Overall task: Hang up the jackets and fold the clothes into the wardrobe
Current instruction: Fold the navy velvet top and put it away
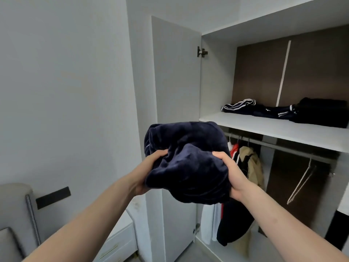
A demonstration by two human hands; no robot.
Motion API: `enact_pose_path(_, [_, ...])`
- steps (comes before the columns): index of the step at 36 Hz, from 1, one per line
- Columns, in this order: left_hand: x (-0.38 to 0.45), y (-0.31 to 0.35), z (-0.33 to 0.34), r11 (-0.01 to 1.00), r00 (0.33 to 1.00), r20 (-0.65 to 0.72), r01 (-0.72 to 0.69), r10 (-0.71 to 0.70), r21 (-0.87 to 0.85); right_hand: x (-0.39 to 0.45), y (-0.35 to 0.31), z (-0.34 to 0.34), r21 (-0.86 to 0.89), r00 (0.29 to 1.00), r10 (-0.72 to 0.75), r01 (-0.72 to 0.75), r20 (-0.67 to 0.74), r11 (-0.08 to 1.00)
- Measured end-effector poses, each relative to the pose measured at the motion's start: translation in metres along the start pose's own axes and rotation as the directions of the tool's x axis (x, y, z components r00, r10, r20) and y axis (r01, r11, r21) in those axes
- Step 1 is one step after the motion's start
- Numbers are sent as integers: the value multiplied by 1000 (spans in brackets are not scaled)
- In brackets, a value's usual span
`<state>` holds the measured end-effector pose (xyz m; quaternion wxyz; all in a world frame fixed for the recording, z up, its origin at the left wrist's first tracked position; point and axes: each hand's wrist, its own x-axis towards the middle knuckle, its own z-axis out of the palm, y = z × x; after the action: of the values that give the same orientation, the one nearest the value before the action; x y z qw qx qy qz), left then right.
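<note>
A folded dark navy garment (186,157) is held up in front of me, level with the wardrobe shelf (279,129). My left hand (149,172) grips its left side and my right hand (229,173) grips its right side, thumbs on top. On the shelf lie folded dark clothes with white stripes (264,108) and a black pile (323,112). Below the shelf, jackets (247,163) hang from the rail (279,146) in white, red, black and beige.
The wardrobe door (175,72) stands open at the left of the opening. An empty hanger (302,182) dangles on the rail at the right. A grey padded headboard (15,214) and a white bedside cabinet (120,241) sit at the lower left.
</note>
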<state>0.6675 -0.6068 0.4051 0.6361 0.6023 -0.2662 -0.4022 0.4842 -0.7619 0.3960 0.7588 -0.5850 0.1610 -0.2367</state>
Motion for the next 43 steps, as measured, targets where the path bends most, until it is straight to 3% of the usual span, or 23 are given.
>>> enact_pose_path(12, [149, 55, 44, 989, 999, 32, -37, 33, 141, 79, -48, -67, 50, 983, -93, 103, -161, 993])
enact_pose_path(22, [280, 108, 99, 984, 999, 39, -34, 28, 174, 167, -98, -142, 69, 976, -157, 169, -151, 983])
enact_pose_path(43, [444, 157, 195, 981, 982, 190, -28, -9, 193, 288, -143, -266, 56, 926, -148, 178, -347, 982])
